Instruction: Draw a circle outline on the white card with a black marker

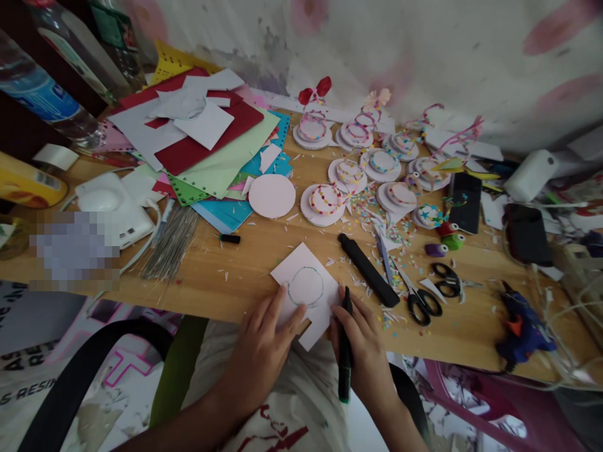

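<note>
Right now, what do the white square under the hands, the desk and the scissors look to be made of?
White square: thin matte paper or card, lying flat, pen circle drawn on it. Desk: light wood or wood-look laminate, faint grain, smooth. Scissors: black, glossy handles, likely plastic; blades appear metal, too small to confirm.

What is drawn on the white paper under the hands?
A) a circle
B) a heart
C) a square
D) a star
A: the white paper at the table edge has a round green outline on it; the left hand presses the sheet down, and the right hand holds a marker beside it.
</note>
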The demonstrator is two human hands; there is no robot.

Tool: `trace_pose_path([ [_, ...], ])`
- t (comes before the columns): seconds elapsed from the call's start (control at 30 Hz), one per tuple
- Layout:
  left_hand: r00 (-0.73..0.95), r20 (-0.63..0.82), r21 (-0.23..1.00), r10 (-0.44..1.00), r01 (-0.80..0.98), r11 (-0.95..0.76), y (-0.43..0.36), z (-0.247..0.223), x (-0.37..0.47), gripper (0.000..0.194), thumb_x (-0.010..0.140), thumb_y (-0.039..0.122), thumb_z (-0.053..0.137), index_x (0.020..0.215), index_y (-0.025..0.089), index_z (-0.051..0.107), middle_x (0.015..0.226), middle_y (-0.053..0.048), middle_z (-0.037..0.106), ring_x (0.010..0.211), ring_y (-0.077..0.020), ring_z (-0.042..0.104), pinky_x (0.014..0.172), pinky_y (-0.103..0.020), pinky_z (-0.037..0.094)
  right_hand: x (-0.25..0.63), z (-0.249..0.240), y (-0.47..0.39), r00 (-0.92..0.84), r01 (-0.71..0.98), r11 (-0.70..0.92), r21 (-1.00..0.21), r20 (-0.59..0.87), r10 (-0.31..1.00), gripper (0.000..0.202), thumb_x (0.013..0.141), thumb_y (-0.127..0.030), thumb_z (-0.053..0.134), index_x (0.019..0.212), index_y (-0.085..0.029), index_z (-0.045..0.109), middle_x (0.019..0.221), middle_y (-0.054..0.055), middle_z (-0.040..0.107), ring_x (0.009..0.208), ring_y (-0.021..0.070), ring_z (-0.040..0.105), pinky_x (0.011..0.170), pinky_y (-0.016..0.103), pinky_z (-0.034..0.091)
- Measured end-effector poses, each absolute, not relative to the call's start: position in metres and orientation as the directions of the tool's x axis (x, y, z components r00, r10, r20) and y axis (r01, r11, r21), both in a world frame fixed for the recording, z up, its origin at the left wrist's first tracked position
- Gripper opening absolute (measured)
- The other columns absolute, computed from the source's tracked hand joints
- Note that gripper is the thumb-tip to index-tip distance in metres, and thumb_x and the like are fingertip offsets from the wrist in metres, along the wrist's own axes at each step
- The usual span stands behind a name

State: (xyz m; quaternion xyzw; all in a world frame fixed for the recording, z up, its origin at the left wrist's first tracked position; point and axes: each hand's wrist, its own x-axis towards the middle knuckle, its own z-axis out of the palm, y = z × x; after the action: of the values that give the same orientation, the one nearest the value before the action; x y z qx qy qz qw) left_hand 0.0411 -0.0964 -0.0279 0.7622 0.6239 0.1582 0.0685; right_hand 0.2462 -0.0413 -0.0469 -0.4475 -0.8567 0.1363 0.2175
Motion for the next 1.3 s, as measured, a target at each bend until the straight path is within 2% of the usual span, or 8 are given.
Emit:
trace_pose_path([
  [0.2, 0.179, 0.144, 0.288, 0.973, 0.933, -0.214, -0.0959, -0.0304, 0.0391, 0.051, 0.091, 0.011, 0.056, 0.139, 0.029, 0.053, 0.147, -0.019, 0.042, 0.120, -0.0334, 0.052, 0.089, -0.052, 0.055, 0.2465, -0.0464, -0.0420, -0.500, 0.712, 0.555, -0.431, 0.245, 0.831, 0.024, 0.094, -0.012, 0.053, 0.118, -0.015, 0.057, 0.140, 0.020, 0.053, 0.132, 0.0320, 0.045, 0.099, 0.051, 0.051],
  [0.43, 0.219, 0.119, 0.254, 0.968, 0.936, -0.243, -0.0975, -0.0325, 0.0355, 0.053, 0.090, 0.011, 0.058, 0.140, 0.028, 0.051, 0.149, -0.020, 0.040, 0.122, -0.0349, 0.051, 0.088, -0.053, 0.055, 0.2458, -0.0434, -0.0408, -0.498, 0.712, 0.548, -0.438, 0.234, 0.835, 0.023, 0.095, -0.012, 0.053, 0.117, -0.015, 0.057, 0.140, 0.020, 0.053, 0.131, 0.0315, 0.046, 0.098, 0.051, 0.051],
  [0.7, 0.208, 0.095, 0.230, 0.973, 0.947, -0.225, -0.0987, -0.0317, 0.0369, 0.057, 0.091, 0.007, 0.052, 0.142, 0.032, 0.049, 0.150, -0.020, 0.040, 0.123, -0.0353, 0.053, 0.087, -0.052, 0.055, 0.2450, -0.0419, -0.0406, -0.499, 0.719, 0.547, -0.428, 0.231, 0.836, 0.021, 0.096, -0.015, 0.052, 0.116, -0.016, 0.057, 0.140, 0.021, 0.053, 0.130, 0.0324, 0.047, 0.095, 0.052, 0.053],
  [0.97, 0.202, 0.079, 0.191, 0.976, 0.958, -0.214, -0.0996, -0.0297, 0.0383, 0.059, 0.090, 0.007, 0.056, 0.142, 0.032, 0.049, 0.149, -0.021, 0.041, 0.120, -0.0355, 0.055, 0.085, -0.051, 0.056, 0.2433, -0.0407, -0.0392, -0.494, 0.717, 0.549, -0.429, 0.243, 0.835, 0.022, 0.096, -0.014, 0.051, 0.117, -0.018, 0.057, 0.139, 0.020, 0.054, 0.130, 0.0319, 0.048, 0.095, 0.053, 0.053],
  [1.3, 0.188, 0.113, 0.228, 0.976, 0.951, -0.210, -0.0978, -0.0308, 0.0383, 0.054, 0.091, 0.008, 0.053, 0.139, 0.031, 0.053, 0.149, -0.021, 0.041, 0.122, -0.0349, 0.054, 0.087, -0.049, 0.055, 0.2450, -0.0414, -0.0397, -0.500, 0.714, 0.552, -0.432, 0.239, 0.833, 0.020, 0.095, -0.014, 0.053, 0.115, -0.017, 0.057, 0.140, 0.021, 0.053, 0.130, 0.0322, 0.047, 0.096, 0.053, 0.053],
])
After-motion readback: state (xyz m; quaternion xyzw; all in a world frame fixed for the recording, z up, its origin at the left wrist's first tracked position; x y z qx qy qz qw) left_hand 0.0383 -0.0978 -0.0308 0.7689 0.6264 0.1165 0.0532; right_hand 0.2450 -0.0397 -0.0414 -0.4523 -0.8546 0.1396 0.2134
